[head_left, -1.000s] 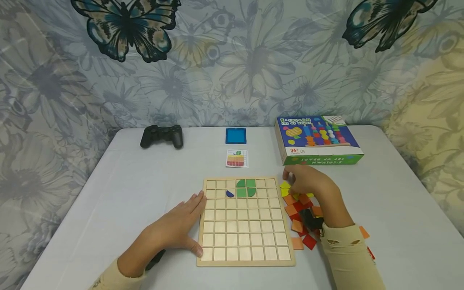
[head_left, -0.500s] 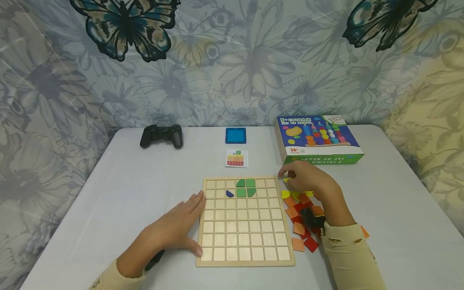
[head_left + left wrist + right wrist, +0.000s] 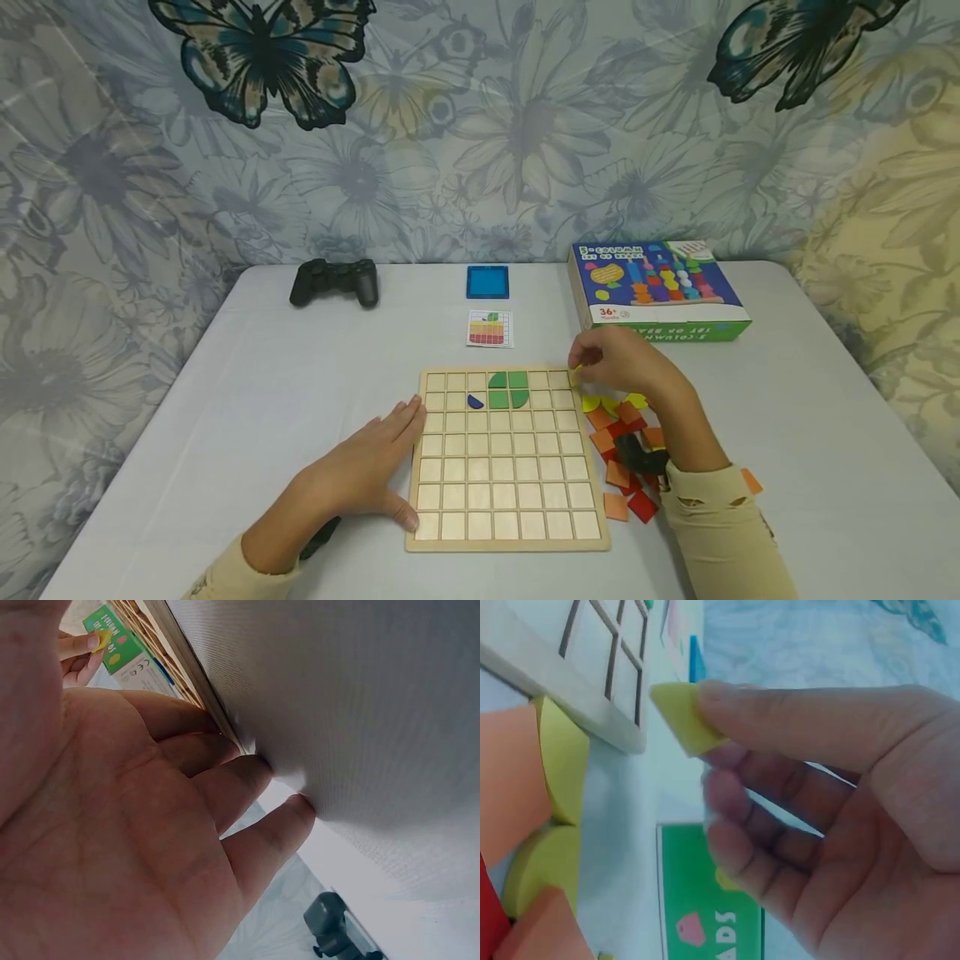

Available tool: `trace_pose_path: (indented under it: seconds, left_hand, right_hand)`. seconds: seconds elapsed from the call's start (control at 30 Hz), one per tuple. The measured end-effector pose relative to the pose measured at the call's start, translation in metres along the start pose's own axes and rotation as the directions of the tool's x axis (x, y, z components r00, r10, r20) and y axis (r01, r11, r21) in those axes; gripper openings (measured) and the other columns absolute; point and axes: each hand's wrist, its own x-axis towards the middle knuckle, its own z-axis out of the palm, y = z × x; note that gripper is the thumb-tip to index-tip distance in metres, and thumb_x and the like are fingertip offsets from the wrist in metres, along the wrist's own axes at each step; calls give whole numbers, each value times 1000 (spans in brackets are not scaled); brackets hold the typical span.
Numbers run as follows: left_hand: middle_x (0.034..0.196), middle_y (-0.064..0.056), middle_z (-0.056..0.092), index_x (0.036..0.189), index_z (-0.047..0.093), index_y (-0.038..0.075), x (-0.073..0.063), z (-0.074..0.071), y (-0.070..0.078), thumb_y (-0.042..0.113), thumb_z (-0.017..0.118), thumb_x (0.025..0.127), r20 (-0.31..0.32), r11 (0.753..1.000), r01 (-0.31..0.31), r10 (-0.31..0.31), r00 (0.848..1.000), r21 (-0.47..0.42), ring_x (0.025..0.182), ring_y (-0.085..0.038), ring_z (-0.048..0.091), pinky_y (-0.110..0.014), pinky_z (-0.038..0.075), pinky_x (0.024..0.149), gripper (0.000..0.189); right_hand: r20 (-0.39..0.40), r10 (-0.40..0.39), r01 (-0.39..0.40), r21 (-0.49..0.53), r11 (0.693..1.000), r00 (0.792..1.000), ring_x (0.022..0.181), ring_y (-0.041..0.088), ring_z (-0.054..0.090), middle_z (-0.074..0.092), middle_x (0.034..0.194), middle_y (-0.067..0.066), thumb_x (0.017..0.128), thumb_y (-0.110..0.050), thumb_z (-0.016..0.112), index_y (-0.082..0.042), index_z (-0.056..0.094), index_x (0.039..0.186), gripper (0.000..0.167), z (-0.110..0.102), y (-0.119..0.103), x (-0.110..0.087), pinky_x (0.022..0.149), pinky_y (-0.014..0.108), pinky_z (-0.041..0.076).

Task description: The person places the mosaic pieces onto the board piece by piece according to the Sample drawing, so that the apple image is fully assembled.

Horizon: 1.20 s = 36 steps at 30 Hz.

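A wooden grid board [image 3: 551, 467] lies flat in the middle of the table. Green tiles [image 3: 498, 399], some with a rounded corner, and a small dark blue piece [image 3: 476, 402] lie in its upper cells. My left hand [image 3: 367, 462] rests with extended fingers against the board's left edge. In the right wrist view, my right hand [image 3: 802, 787] pinches a yellow tile [image 3: 679, 716] with one curved side between thumb and fingertips. That hand is over the board's upper right corner. Beside the board lies a pile of yellow, orange [image 3: 618, 473] and red tiles [image 3: 642, 507].
A printed pattern card [image 3: 490, 329] and a small blue tray [image 3: 487, 282] lie behind the board. A game box [image 3: 660, 292] stands at the back right, close behind my right hand. A black game controller [image 3: 334, 283] is at the back left.
My right hand has picked a yellow tile from the pile's far end and moved slightly up and left with it, to the board's corner. My left hand has stayed in place.
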Motion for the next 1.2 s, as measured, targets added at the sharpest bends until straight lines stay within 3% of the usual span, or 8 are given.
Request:
trace_pose_path:
  seconds: [0.27,0.47,0.83,1.2]
  left_hand:
    - [165,-21,9,157,17,-5,0,0,0,66,81,55,-5,1000,6,-6,1000,5,151,-36,12,-55,22,117,140]
    - [164,-22,10,157,17,-6,-1,0,0,68,80,54,-13,1000,-2,2,1000,17,150,-37,13,-56,22,116,141]
    - [165,-19,8,158,16,-5,-1,0,0,68,80,56,7,1000,11,-11,1000,11,151,-35,12,-55,22,117,140]
    - [165,-21,8,158,14,-5,-2,-2,-1,67,80,60,7,1000,-20,20,1000,1,150,-37,11,-57,22,116,139]
  right_hand:
    - [45,-35,31,84,996,998,80,20,62,69,84,-1,88,-3,75,-10,75,85,8,15,-17,11,72,36,54]
    - [94,-106,96,106,990,990,80,17,64,70,84,-2,87,1,74,-9,76,81,11,34,-43,27,72,34,55]
    - [154,-202,195,59,979,967,68,13,56,65,72,-5,84,3,77,-10,72,76,16,86,-100,50,64,26,51]
    - [155,-197,202,-12,979,968,68,12,54,60,69,-7,84,3,75,-11,71,75,17,113,-123,61,64,24,48]
